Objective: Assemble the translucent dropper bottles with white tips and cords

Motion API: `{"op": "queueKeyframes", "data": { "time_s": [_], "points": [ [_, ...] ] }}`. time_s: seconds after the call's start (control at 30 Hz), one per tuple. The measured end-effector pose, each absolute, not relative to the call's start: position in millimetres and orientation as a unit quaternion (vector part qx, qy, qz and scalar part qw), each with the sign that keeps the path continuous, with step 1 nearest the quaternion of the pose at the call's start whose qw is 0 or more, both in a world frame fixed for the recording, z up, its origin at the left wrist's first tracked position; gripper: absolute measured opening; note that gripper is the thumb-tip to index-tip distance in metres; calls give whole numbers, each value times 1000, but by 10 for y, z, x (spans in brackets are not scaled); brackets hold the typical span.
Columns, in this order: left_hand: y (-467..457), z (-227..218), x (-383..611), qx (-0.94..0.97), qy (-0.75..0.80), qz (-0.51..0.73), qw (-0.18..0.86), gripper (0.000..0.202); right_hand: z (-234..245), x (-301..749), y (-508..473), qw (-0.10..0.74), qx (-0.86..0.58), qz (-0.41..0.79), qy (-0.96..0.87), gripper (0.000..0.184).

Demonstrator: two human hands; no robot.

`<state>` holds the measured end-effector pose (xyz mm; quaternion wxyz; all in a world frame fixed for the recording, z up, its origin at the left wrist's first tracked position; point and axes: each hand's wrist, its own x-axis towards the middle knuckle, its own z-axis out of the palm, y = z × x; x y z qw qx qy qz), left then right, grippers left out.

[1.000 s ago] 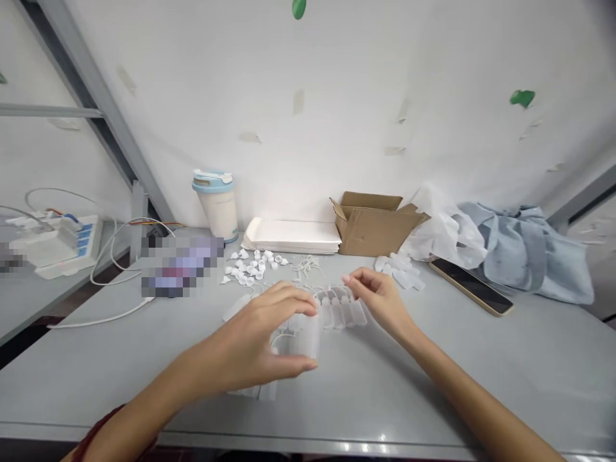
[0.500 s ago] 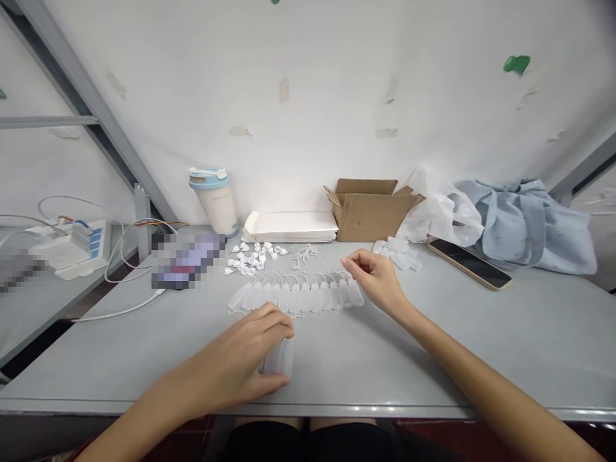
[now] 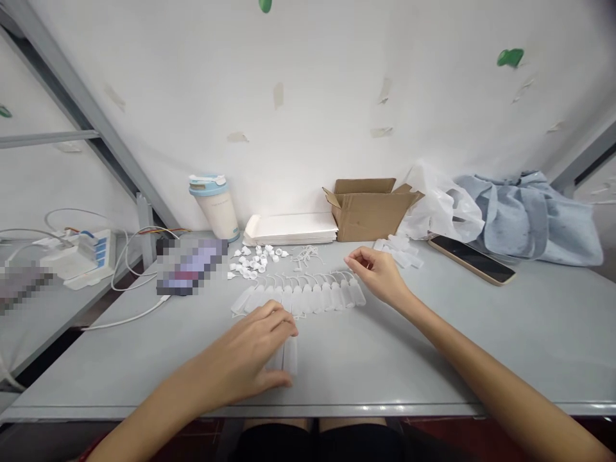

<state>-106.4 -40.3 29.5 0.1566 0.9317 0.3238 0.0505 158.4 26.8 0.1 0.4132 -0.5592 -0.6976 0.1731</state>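
My left hand (image 3: 250,356) is curled over a few small translucent plastic bottles (image 3: 289,354) lying near the front edge of the grey table (image 3: 433,346). Behind it a row of the same small bottles (image 3: 301,296) lies side by side. My right hand (image 3: 378,274) hovers at the right end of that row with fingers loosely pinched; I cannot make out anything in them. A scatter of small white caps (image 3: 253,260) and thin white plastic pieces (image 3: 308,255) lies behind the row. A few more bottles (image 3: 399,250) lie to the right.
At the back stand a blue-lidded cup (image 3: 214,205), a stack of white trays (image 3: 291,228), an open cardboard box (image 3: 370,208), a plastic bag (image 3: 440,205) and a blue cloth (image 3: 529,215). A phone (image 3: 471,258) lies right. Cables and a power strip (image 3: 79,256) are left.
My left hand drew a few bottles from the row back toward the front edge and set them down. My right hand barely moved.
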Motion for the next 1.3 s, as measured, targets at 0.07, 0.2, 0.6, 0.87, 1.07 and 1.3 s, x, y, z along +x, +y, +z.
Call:
{"op": "queueKeyframes", "data": {
  "time_s": [0.07,0.2,0.6,0.87,1.07,1.3],
  "points": [
    [-351,335,-1058,932,321,54,162,35,-25,1649,327,389,-569,141,-711,16],
    [-62,380,-1012,918,354,96,153,24,-89,1811,443,331,-577,79,-742,12],
    [966,-1,-801,887,428,137,105,22,-119,2035,526,210,-551,20,-807,26],
    [828,-94,-799,869,443,193,111,26,-132,2031,501,195,-544,22,-816,30],
    [753,-63,-704,877,414,205,135,39,-130,2065,493,186,-544,20,-818,24],
    [670,-10,-683,880,402,210,141,48,-203,2065,531,187,-555,14,-810,20]
  ]
}}
